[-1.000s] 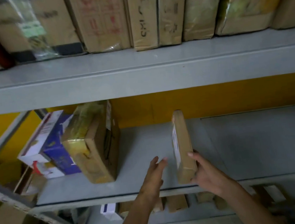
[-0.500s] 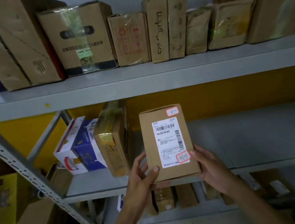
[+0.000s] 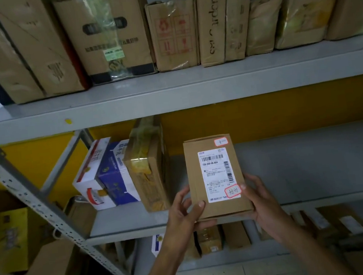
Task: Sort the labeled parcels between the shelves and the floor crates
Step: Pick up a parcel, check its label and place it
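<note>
A flat brown cardboard parcel [image 3: 216,208] is held upright in front of the middle shelf [image 3: 320,198], its face turned toward me. It carries a white barcode label [image 3: 217,174] and two red-edged stickers with handwriting. My left hand [image 3: 183,214] grips its lower left corner, thumb on the front. My right hand [image 3: 261,200] grips the lower right edge, thumb beside the lower sticker. The back of the parcel is hidden.
A taped brown box [image 3: 149,166] and a white-and-blue carton [image 3: 105,176] stand at the left of the middle shelf. Several brown cartons line the top shelf [image 3: 170,88]. More parcels sit on the bottom shelf [image 3: 211,238]. Boxes [image 3: 14,237] crowd the floor left of the slanted upright [image 3: 40,209].
The parcel stood edge-on on the middle shelf; both hands lifted it and turned its labelled face toward me. My view rose and shows the top shelf's cartons.
</note>
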Demonstrator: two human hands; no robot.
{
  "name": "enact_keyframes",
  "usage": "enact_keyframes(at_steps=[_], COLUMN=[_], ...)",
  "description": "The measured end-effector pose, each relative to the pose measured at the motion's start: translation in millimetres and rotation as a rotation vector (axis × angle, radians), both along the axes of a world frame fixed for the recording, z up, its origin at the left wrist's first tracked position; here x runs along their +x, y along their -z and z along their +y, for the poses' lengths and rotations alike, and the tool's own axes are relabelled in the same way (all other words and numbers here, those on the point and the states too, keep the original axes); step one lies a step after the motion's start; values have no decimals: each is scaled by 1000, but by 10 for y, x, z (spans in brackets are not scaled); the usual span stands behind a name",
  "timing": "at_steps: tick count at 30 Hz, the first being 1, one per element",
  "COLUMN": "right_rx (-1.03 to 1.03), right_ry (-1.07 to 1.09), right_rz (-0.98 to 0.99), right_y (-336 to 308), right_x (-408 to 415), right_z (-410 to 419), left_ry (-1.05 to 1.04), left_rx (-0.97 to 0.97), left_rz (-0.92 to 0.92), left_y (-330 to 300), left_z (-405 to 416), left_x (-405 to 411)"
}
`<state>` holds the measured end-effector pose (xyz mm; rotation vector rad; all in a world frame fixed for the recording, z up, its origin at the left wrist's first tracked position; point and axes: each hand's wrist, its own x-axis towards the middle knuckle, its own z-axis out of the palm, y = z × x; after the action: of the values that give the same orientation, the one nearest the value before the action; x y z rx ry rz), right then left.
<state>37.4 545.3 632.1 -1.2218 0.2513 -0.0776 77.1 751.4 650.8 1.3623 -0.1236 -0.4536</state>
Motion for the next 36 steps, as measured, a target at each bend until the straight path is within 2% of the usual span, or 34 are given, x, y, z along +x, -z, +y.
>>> enact_keyframes(at_steps=[5, 9, 14, 18, 21, 26, 29, 33, 36], right_rx=[-81, -165, -92, -123, -194, -259, -175, 90, 165], right_ry=[134, 414, 755, 957, 1067, 1191, 1226, 1371, 1407], right_rz=[24, 67, 18, 142, 225, 395, 518, 631, 687], right_y=[-65, -123, -76, -12, 17, 450, 793, 1266, 1574], right_x=[-26, -403, -1587, -2629, -3187, -3812, -3995, -4155, -4258], right_z=[-324, -916, -1753, -2226, -2444, -2843, -3136, -3684, -4226], left_ry=[68, 265, 619, 922, 1074, 1197, 1189, 1104, 1106], left_rx=[59, 85, 18, 89, 193, 407, 545, 559, 557], left_rz=[-16, -13, 125, 135, 182, 327, 416, 577, 682], left_y=[-8, -25, 155, 262, 445, 951, 1214, 1629, 1851], left_z=[-418, -1257, -2789, -3834, -4427, -5152, -5480, -6057, -6572], left_x=[203, 256, -255, -987, -1461, -2156, -2427, -2588, -2745])
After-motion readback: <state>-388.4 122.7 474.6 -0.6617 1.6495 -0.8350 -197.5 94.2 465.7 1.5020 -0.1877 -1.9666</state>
